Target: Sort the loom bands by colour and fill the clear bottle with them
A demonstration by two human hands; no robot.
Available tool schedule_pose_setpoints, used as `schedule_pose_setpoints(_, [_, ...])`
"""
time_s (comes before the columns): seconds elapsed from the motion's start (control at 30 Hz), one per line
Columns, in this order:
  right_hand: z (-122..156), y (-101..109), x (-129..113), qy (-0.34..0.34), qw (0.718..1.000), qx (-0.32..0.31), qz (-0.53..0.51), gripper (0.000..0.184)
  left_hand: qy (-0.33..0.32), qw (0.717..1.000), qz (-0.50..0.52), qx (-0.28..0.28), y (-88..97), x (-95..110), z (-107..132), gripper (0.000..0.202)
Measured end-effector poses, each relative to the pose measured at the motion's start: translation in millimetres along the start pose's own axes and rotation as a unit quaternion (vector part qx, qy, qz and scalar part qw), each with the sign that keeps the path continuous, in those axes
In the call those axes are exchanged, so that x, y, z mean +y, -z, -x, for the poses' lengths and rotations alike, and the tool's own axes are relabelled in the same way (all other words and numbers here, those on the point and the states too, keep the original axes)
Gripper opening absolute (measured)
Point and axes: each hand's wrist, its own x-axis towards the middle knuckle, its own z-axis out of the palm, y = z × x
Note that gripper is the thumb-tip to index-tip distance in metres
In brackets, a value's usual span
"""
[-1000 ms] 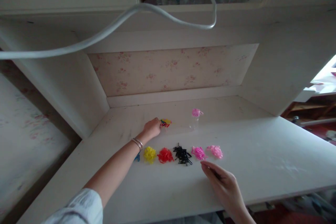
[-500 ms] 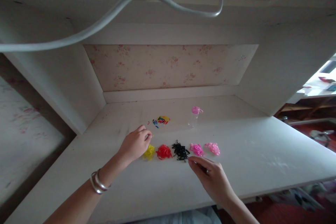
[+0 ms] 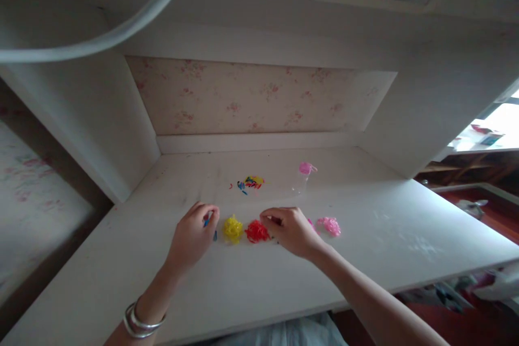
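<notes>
My left hand (image 3: 192,235), with silver bangles (image 3: 140,321) on the wrist, is in a closed pinch over a mostly covered blue pile (image 3: 214,235). Any item between its fingertips is too small to make out. My right hand (image 3: 292,230) also pinches, its fingertips at the right edge of a red pile (image 3: 257,231) of small bands. It covers the black pile and most of the magenta one (image 3: 311,223). A yellow pile (image 3: 232,228) lies between my hands. A pale pink pile (image 3: 329,225) is at the right end of the row.
Behind the row lies a mixed-colour heap (image 3: 252,181) of small bands. A clear container (image 3: 300,183) with a pink top (image 3: 306,167) stands to its right. All rest on a white desk (image 3: 373,227). A thick white cable (image 3: 121,35) hangs across the top.
My left hand has moved left, from the yellow pile to the blue one. My right hand has moved left and forward, from the black pile's near edge to the red pile. The view has shifted slightly.
</notes>
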Motion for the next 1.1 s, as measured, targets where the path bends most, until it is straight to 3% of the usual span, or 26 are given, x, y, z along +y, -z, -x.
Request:
schedule_pose_setpoints(0.1, [-37,4,25,-0.074,0.993,0.002,0.088,0.026,0.014,1.000,0.024,-0.002,3.3,-3,0,0.025])
schedule_pose_setpoints(0.2, [-71,-1,41,-0.135,0.974,-0.054,0.175,0.027,0.019,0.999,0.041,0.004,3.9,-5,1,0.024])
schedule_pose_setpoints(0.3, [-91,-15,43,-0.152,0.961,-0.105,0.205,0.030,0.022,0.999,0.049,-0.005,4.2,-8,2,0.023])
schedule_pose_setpoints(0.5, [-102,-42,33,-0.161,0.954,-0.110,0.229,0.033,0.021,0.999,0.043,-0.018,4.4,-12,2,0.023])
schedule_pose_setpoints(0.83, [-93,-28,40,-0.116,0.965,-0.111,0.207,0.031,0.010,0.999,0.045,-0.021,1.7,-11,2,0.023])
schedule_pose_setpoints(0.97, [-69,1,43,-0.081,0.976,-0.066,0.189,0.032,0.019,0.998,0.052,-0.024,-0.7,-13,3,0.022])
schedule_pose_setpoints(1.1, [-29,39,62,-0.059,0.984,-0.014,0.170,0.031,0.028,0.997,0.059,-0.035,-0.6,-10,2,0.024])
